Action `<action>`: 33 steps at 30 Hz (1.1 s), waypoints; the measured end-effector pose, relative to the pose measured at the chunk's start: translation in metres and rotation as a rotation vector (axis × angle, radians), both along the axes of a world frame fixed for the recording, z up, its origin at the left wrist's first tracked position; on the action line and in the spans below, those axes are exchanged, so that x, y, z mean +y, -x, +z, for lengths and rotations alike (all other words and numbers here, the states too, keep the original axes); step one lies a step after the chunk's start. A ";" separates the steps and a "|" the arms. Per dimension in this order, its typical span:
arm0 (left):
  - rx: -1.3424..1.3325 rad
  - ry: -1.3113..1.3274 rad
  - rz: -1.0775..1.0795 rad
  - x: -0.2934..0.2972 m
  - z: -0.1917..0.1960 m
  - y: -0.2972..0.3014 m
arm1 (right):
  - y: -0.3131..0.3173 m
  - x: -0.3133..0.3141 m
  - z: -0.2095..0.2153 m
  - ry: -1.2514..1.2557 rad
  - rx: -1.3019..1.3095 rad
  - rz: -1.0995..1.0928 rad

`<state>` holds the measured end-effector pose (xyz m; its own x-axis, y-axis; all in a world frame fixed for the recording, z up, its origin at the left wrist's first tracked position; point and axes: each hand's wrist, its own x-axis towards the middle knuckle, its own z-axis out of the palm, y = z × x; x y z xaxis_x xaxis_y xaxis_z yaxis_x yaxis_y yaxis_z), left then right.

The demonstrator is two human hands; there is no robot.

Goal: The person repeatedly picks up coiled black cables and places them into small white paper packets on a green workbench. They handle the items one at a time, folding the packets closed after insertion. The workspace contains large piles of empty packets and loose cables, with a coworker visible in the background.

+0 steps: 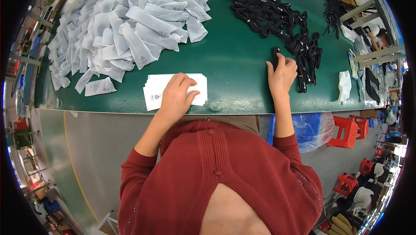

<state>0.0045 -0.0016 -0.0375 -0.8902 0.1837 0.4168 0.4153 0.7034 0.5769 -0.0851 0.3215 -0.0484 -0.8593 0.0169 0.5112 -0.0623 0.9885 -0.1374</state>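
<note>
On the green tabletop (234, 61), the left hand (177, 94) rests with curled fingers on one small stack of flat white pouches (152, 89) near the front edge. The right hand (281, 75) pinches one coiled black cable (276, 55), just beside one heap of cable bundles (277, 18), too many to count. One large pile of filled white pouches (125, 22) lies at far left.

A flat stack of white pouches (173, 88) lies at the surface's near edge; filled white pouches (125, 22) heap toward its far-left corner.
</note>
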 end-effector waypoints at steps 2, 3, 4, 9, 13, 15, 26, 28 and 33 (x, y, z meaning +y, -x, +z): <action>-0.047 -0.024 0.033 0.001 -0.008 -0.001 | -0.002 0.003 -0.004 0.056 -0.062 -0.064; -0.067 -0.033 0.043 0.001 -0.010 0.000 | -0.001 0.008 -0.010 0.138 -0.022 0.015; -0.091 -0.081 0.053 0.002 -0.011 0.000 | 0.000 0.012 -0.014 0.220 0.018 0.094; -0.231 -0.340 0.104 0.005 -0.006 -0.006 | -0.038 -0.050 0.015 1.173 -0.442 0.476; -0.308 -0.485 0.108 0.002 -0.006 -0.006 | -0.059 -0.084 0.040 0.716 -0.378 0.813; -0.311 -0.507 0.113 0.001 -0.006 -0.006 | -0.059 -0.086 0.036 0.575 -0.346 0.915; -0.138 -0.358 -0.137 0.003 0.014 -0.009 | -0.048 -0.087 0.027 1.346 -1.230 0.627; -0.080 -0.292 -0.157 0.004 0.019 -0.008 | -0.047 -0.087 0.023 1.572 -1.438 0.512; -0.069 -0.247 -0.122 0.002 0.029 -0.004 | -0.064 -0.103 0.015 1.008 -0.703 0.947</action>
<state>0.0087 0.0007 -0.0082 -0.8956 0.1923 0.4012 0.4421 0.4852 0.7544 -0.0212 0.2186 -0.0329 -0.8082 -0.5754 0.1256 -0.2291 0.1106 -0.9671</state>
